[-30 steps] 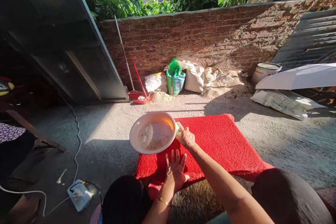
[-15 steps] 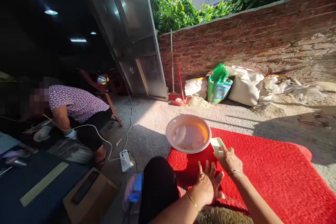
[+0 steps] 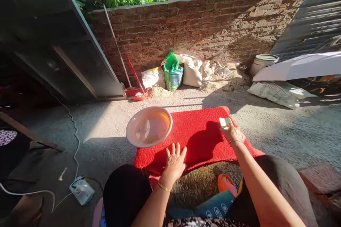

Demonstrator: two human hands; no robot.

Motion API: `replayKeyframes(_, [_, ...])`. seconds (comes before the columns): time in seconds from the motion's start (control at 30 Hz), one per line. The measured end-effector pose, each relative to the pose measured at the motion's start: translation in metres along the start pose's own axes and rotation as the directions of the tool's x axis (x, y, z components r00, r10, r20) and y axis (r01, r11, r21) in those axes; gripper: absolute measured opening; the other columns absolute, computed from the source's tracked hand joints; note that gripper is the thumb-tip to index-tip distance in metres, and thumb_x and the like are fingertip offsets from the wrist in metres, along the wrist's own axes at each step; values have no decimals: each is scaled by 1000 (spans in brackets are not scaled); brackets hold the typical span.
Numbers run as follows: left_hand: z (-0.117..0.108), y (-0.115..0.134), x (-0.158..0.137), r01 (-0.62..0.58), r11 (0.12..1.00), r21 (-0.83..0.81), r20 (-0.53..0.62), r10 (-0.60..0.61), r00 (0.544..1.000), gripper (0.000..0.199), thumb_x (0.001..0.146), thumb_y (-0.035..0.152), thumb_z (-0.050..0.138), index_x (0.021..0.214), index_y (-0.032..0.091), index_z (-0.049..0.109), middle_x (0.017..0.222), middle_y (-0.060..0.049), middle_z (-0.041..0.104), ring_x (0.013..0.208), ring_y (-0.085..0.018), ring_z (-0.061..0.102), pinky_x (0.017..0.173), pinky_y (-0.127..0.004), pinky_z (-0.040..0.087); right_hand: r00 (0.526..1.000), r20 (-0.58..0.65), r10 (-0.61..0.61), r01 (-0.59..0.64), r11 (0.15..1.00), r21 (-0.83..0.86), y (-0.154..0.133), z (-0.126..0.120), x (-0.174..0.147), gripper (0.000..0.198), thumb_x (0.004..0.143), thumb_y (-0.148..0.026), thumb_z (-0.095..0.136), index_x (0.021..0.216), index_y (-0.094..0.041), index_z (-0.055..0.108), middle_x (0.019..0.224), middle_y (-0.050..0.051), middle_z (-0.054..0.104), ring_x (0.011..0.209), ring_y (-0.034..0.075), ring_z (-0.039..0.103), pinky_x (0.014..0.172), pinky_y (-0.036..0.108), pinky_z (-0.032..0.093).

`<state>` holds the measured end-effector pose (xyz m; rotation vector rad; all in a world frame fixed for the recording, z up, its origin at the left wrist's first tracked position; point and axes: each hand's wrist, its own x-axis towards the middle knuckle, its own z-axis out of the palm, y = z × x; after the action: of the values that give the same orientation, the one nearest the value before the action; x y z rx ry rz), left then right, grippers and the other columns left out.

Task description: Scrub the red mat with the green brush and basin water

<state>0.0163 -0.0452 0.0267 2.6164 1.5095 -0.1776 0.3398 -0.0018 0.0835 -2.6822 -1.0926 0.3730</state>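
A fuzzy red rug [image 3: 197, 127] lies spread out in front of my knees. My left hand [image 3: 175, 161] rests on its near left part, palm down with the fingers spread. On the right side of the rug, my right hand [image 3: 234, 134] grips a pale green rectangular block [image 3: 225, 123]; its underside is hidden. A shallow pinkish basin [image 3: 149, 145] sits at the rug's left end, beyond my left hand, with a little something in its bottom that I cannot make out.
Beyond the rug, a green bag [image 3: 173, 74], a white sack [image 3: 192, 72] and a red dustpan [image 3: 140, 95] stand by the brick wall [image 3: 202, 28]. A power strip [image 3: 81, 190] with cords lies on the left floor. A white umbrella [image 3: 301, 65] is at right.
The view has swung right, so the other person is mostly out of frame. My right hand has moved with the block to the rug's right side, away from the basin and my left hand.
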Motion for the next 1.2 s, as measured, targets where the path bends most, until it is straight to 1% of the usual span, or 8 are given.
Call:
replayKeyframes(0.1, [3,-1,0,-12,999,44,-38,13,999,73,100,39,64,168,32,37,173,-19,36,161,-44,31,125,-70,32,977,34,-208,208,978,12,-36,17,-41,50,102,-52,56,141,-24,67,129,15,63,101,27,71,91,41,56])
replayKeyframes(0.3, [3,-5,5,-16,998,67,28,14,1000,76,100,40,61,170,34,29,174,-17,35,161,-44,31,123,-73,32,797,173,-579,575,814,75,-112,63,-118,40,96,-45,70,132,-26,72,125,8,64,96,20,68,83,31,54])
replayKeyframes(0.53, [3,-3,1,-26,998,63,-36,28,999,71,100,35,62,167,31,39,174,-18,35,160,-44,32,125,-70,32,965,88,-246,247,969,-3,-31,23,-56,47,99,-44,62,142,-23,67,131,15,63,105,26,71,90,38,56])
replayKeyframes(0.67, [1,-3,0,-29,999,34,-29,30,999,73,99,33,64,167,32,38,175,-18,33,161,-44,30,126,-70,31,1000,13,-20,20,999,-41,6,-1,-29,50,102,-48,53,141,-20,67,130,19,63,106,30,73,92,44,56])
replayKeyframes(0.77, [1,-4,0,-34,998,59,-21,36,999,72,100,33,61,168,31,36,175,-19,34,161,-44,30,125,-70,31,987,3,-158,158,987,-3,-12,14,-50,47,101,-48,56,140,-23,68,130,16,63,101,26,72,88,39,57])
replayKeyframes(0.9, [6,-6,3,-49,995,91,-20,51,999,76,100,40,62,169,31,32,174,-20,35,160,-46,32,123,-73,33,842,88,-533,529,846,63,-67,57,-103,41,97,-42,66,134,-23,71,128,11,63,99,21,68,85,31,55])
replayKeyframes(1.0, [11,-7,5,-41,994,102,-37,45,998,78,99,41,62,169,33,30,173,-18,37,160,-46,32,122,-74,33,784,132,-606,599,795,90,-85,73,-119,39,97,-40,68,131,-22,72,126,10,63,98,22,68,87,32,55])
replayKeyframes(1.2, [14,-3,3,-26,995,98,-77,34,996,74,99,24,59,168,34,36,174,-16,37,159,-45,33,124,-72,33,948,81,-308,308,951,13,-18,38,-62,48,100,-46,62,142,-23,67,129,14,63,103,26,71,88,37,56])
